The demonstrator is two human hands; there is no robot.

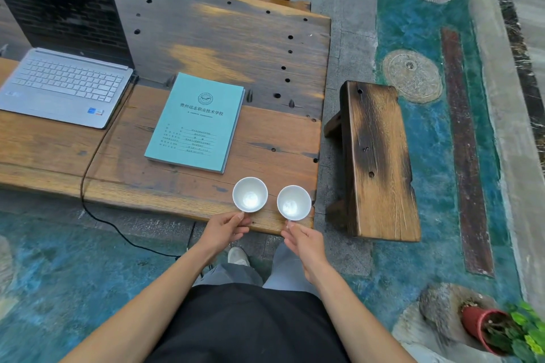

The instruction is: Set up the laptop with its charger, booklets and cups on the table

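Just beyond each hand's grip, one white cup (near table edge): left hand (225,230), right hand (303,240), left cup (250,194), right cup (294,202), table (206,38).

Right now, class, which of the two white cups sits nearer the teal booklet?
The cup held by the left hand; the other cup, in the right hand, sits by the table's corner.

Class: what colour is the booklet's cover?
Teal-green with dark printed text, on the rectangular paper booklet; head view.

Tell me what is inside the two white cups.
Both the left cup and the right cup show bare, glossy white interiors, with no liquid visible. Their undersides and handles are hidden by the rims and fingers.
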